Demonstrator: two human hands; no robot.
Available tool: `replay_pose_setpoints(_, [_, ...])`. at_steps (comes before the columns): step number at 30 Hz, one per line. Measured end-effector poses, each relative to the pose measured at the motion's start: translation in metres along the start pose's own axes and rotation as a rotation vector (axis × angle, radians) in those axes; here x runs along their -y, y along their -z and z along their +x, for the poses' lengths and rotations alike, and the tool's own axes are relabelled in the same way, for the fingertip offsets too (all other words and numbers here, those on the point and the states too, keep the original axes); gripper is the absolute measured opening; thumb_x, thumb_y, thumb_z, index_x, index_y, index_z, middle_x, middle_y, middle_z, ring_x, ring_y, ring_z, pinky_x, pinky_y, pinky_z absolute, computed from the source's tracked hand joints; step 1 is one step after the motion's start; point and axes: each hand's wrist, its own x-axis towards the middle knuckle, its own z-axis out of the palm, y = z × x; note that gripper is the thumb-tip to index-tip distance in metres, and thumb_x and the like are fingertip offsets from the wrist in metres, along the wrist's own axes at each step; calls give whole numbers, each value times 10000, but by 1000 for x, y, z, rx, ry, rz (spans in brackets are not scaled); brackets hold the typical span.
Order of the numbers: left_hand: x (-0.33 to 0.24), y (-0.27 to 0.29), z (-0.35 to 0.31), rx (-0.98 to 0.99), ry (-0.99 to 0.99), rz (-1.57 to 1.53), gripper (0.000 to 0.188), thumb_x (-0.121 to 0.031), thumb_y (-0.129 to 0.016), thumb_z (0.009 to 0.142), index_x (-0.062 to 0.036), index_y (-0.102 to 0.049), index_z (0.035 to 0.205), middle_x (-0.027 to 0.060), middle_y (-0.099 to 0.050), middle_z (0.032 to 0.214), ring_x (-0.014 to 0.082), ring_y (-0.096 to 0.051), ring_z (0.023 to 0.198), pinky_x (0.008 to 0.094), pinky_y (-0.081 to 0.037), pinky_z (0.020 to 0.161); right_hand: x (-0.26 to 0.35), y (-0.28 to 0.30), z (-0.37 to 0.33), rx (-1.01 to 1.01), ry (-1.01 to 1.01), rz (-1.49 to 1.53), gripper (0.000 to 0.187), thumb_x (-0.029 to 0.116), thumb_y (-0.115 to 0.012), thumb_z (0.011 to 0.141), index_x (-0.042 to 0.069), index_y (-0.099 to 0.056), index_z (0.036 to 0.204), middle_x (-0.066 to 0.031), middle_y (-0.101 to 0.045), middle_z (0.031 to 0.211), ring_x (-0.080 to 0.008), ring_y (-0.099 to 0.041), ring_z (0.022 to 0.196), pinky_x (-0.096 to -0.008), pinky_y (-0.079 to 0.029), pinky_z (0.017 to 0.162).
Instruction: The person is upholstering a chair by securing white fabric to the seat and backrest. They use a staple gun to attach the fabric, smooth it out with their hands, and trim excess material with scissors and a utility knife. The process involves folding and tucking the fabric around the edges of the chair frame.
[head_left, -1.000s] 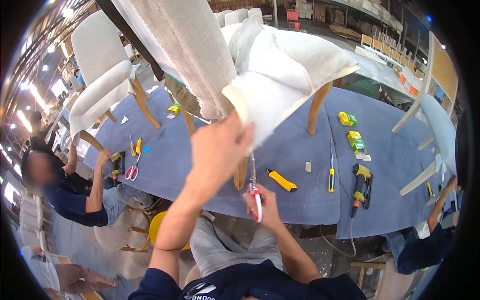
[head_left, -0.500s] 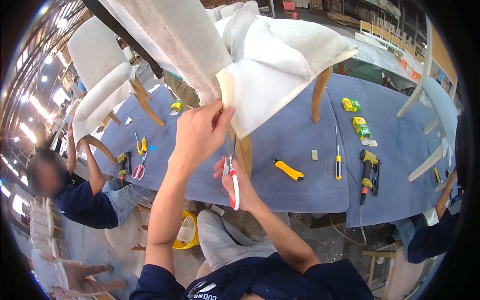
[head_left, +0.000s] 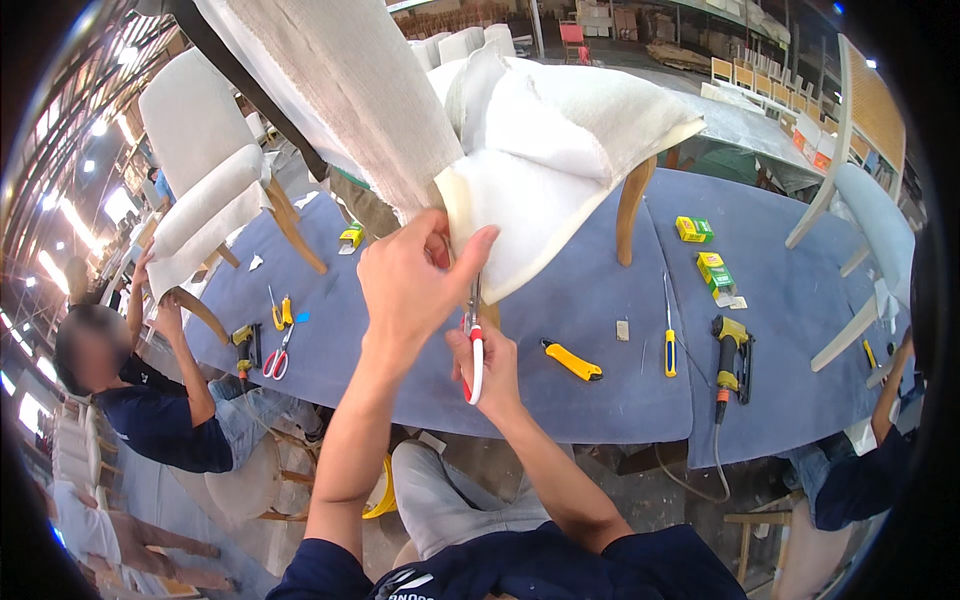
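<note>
**Scissors at the chair's fabric edge**

Left hand (head_left: 415, 285) pinching the white fabric (head_left: 530, 215) at the corner of an upturned chair (head_left: 560, 130) on the blue tabletop (head_left: 600, 390). Right hand (head_left: 490, 365) gripping red-and-white scissors (head_left: 474, 345), blades up against the fabric edge. On the tabletop: yellow utility knife (head_left: 572, 361), yellow-handled screwdriver (head_left: 669, 340), yellow-and-black nail gun (head_left: 729, 352), two green-and-yellow boxes (head_left: 705, 250). At left, a seated person (head_left: 160, 410) holding another chair (head_left: 210, 190).

A furniture upholstery workshop is shown: half-covered chairs (head_left: 215, 185) are stood on a long table (head_left: 780, 330) padded in blue, hand tools such as a staple gun (head_left: 728, 350) are scattered across it, and further unfinished chairs (head_left: 465, 40) are stacked behind.
</note>
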Motion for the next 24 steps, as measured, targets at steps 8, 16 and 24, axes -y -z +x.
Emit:
replay_pose_setpoints(8, [4,-5,9,-72,-3,59,330,-270,-719,955,-33,-580,773,118,-566,537,334,-568,474,415,-420,481,19,20,-5,205,79,-23,511,485,-422,1089,19,-554,1252,-66,-627,1136,-151,-626,934,-298,-486,751])
replay_pose_setpoints(16, [5,-1,10,-23,-29,14,298,-233,-705,969,-11,-581,813,156,-567,558,358,-563,487,428,-424,496,47,31,24,137,87,-36,523,505,-452,1090,9,-617,1074,-80,-632,873,-148,-613,755,-319,-478,678])
replay_pose_setpoints(24, [2,-6,-1,-21,65,-18,308,-239,-687,981,-8,-590,802,158,-577,569,360,-582,498,423,-433,500,49,39,16,32,94,-72,527,495,-595,1033,-6,-634,874,-37,-597,649,-140,-581,548,-324,-481,521])
